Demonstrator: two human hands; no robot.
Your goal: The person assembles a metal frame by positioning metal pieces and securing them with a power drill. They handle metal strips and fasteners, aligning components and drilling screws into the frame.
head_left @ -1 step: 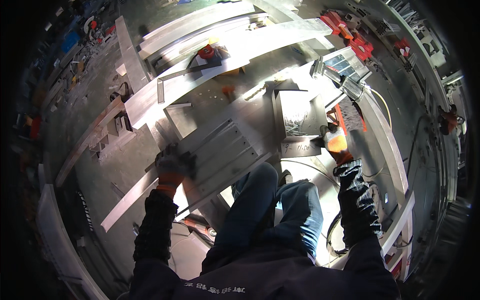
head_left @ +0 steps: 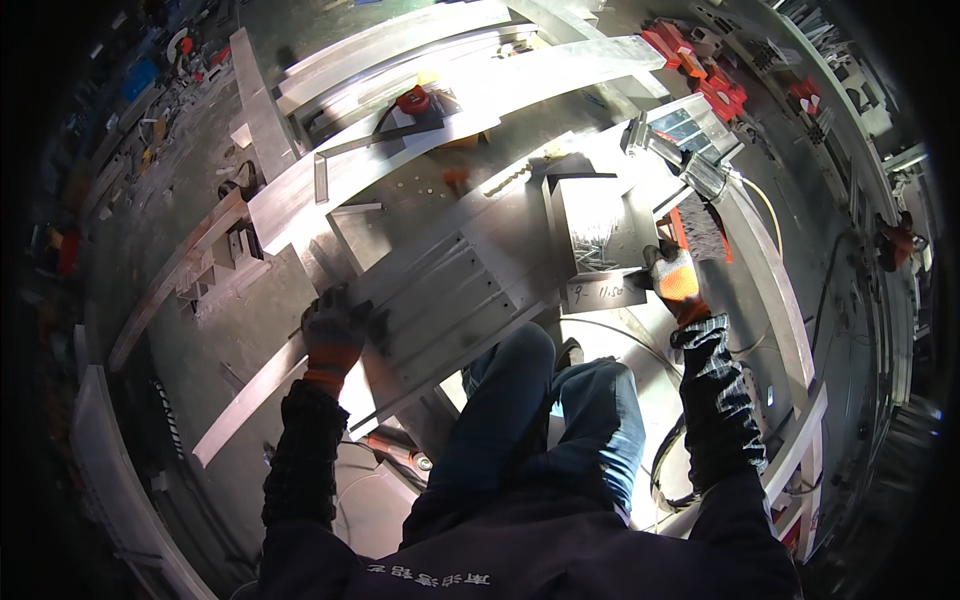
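Observation:
My left hand (head_left: 336, 332), in a dark-and-orange work glove, is at the left end of a long grooved metal panel (head_left: 440, 310) lying slantwise before my knees. Its shaded fingers bend over the panel's end. My right hand (head_left: 674, 281), gloved in orange, white and black, grips the near right corner of an open metal box (head_left: 607, 290). Handwritten marks run along the box's near face. Inside the box lies a heap of thin, shiny fasteners (head_left: 592, 250), partly washed out by glare.
Beyond the panel, long pale metal beams (head_left: 400, 165) cross the work area, with a red object (head_left: 412, 100) on one. A clamp-like metal tool (head_left: 700, 175) lies right of the box beside a brush (head_left: 705, 232). An orange power tool (head_left: 400, 455) rests below the panel.
The view has shifted slightly. The box and my right hand sit a little differently in it; both hands stay at the same things.

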